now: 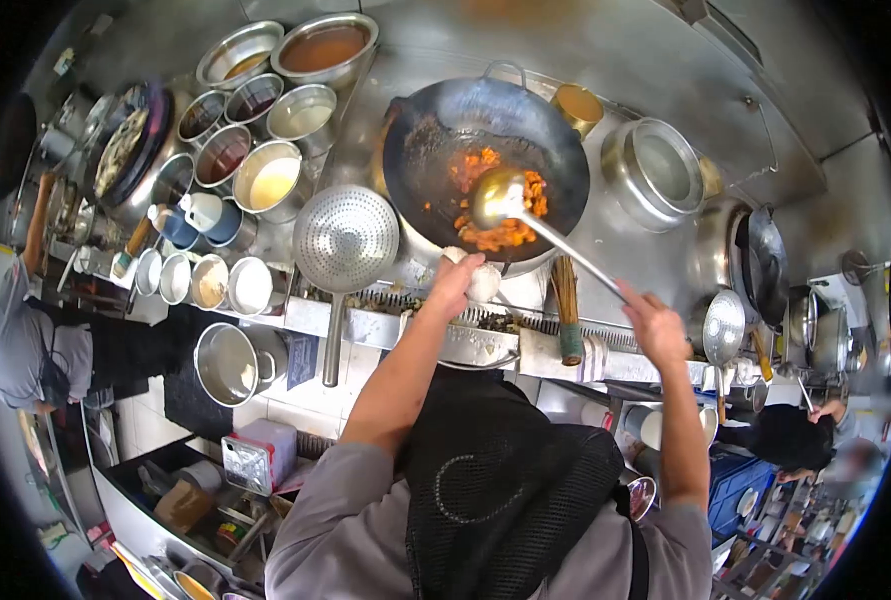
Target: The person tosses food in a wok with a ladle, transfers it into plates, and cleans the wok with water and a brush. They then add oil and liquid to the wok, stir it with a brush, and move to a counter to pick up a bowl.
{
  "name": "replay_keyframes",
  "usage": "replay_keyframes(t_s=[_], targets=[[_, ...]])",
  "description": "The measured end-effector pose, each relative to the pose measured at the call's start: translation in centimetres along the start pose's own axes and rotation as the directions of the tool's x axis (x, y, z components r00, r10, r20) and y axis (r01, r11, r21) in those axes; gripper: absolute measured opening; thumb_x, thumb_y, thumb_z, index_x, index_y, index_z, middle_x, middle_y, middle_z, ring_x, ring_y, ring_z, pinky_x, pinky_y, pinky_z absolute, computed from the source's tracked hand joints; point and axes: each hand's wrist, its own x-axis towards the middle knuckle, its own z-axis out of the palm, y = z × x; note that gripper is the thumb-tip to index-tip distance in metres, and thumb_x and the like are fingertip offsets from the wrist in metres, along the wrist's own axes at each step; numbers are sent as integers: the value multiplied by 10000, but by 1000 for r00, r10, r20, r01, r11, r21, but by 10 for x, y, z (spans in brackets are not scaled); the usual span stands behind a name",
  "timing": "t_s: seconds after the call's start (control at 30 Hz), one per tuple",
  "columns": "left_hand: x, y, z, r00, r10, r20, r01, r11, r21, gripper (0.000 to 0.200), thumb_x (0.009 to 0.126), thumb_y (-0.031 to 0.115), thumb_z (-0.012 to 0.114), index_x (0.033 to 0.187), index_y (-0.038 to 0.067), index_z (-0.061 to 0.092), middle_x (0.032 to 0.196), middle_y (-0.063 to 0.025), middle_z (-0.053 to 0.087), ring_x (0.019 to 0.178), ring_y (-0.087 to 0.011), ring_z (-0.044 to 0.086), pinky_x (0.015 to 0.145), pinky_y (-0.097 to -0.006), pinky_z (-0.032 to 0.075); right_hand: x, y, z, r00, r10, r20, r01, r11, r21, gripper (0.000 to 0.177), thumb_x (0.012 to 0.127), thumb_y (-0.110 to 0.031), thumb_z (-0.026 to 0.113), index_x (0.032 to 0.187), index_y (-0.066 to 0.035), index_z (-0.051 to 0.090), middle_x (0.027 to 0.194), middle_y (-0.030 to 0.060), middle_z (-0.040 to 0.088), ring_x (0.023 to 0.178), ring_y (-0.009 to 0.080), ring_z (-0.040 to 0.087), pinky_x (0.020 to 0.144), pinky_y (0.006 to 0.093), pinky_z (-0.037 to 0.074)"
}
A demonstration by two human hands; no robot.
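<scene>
A large dark wok (pixel 420 185) sits on the range with orange-brown pieces of food (pixel 500 235) in its bowl. My left hand (pixel 455 285) is closed on a bunched white cloth (pixel 484 283) against the wok's near rim; the grip beneath is hidden. In my right hand (pixel 657 330) is the handle of a long metal ladle (pixel 498 197). The ladle's bowl is inside the wok, over the food. Close to my right hand, a bamboo brush (pixel 567 310) leans at the range's front edge.
A perforated skimmer (pixel 345 240) lies left of the wok, beside several metal pots of sauces (pixel 272 183). Stacked metal basins (pixel 655 172) stand to the right. Below left is a steel pot (pixel 227 365). Other people work at the far left (pixel 40 335) and far right (pixel 830 425).
</scene>
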Motion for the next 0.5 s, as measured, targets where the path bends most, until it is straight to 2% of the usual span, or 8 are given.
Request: replay_keyframes(t_s=[0.1,0.17,0.23,0.3,0.33,0.37,0.47,0.5], targets=[[1,1,-6,995,-71,69,75,995,-70,194,849,29,611,1036,-11,579,953,-121,648,832,-250,674,733,-409,583,-22,8,-72,998,63,-9,-64,993,-100,452,924,-158,593,1348,-309,553,873,101,629,700,313,653,607,439,533],[24,-14,-18,980,-144,140,155,986,-65,203,854,43,594,1048,-11,570,968,-145,647,841,-284,681,748,-437,585,-22,10,-92,995,104,0,-103,983,-153,440,922,-139,589,1335,-288,569,869,102,630,697,306,654,594,432,531],[28,-15,-16,984,-143,105,149,988,-45,193,849,41,598,1034,-10,575,964,-145,650,844,-288,683,755,-437,585,-12,19,-99,991,108,82,-72,931,-358,475,916,-135,585,1370,-265,531,849,115,629,712,326,658,603,446,532],[28,-15,-14,986,-146,85,148,989,-12,182,845,38,601,1019,-10,580,959,-146,652,848,-292,685,762,-437,586,7,46,-43,995,26,94,0,965,-262,512,918,-157,576,1408,-266,479,865,146,645,738,360,662,634,471,534],[26,-12,-12,986,-164,42,165,986,-13,178,848,31,591,1019,-14,577,957,-148,653,849,-298,685,760,-446,587,22,42,-20,984,87,157,-52,975,-216,524,928,-206,570,1432,-262,438,879,185,660,765,387,663,675,492,533],[25,-9,-9,984,-176,-2,176,984,-19,174,851,24,581,1019,-19,574,954,-150,653,851,-304,686,758,-456,588,35,39,6,983,100,153,-76,985,-154,487,931,-228,577,1406,-251,473,899,212,672,746,404,661,694,498,535],[19,5,-8,972,-202,118,207,978,-35,225,859,5,552,1080,-30,538,991,-165,647,865,-321,686,758,-489,587,47,19,82,997,83,7,-80,923,377,426,950,-257,571,1368,-184,525,835,257,667,692,452,642,646,516,514],[18,7,-8,959,-247,139,255,966,-47,262,867,-2,533,1127,-34,512,1016,-167,644,872,-323,685,759,-494,588,42,5,87,997,82,-1,-76,922,381,426,950,-257,571,1368,-184,525,835,257,667,692,452,642,646,516,514]])
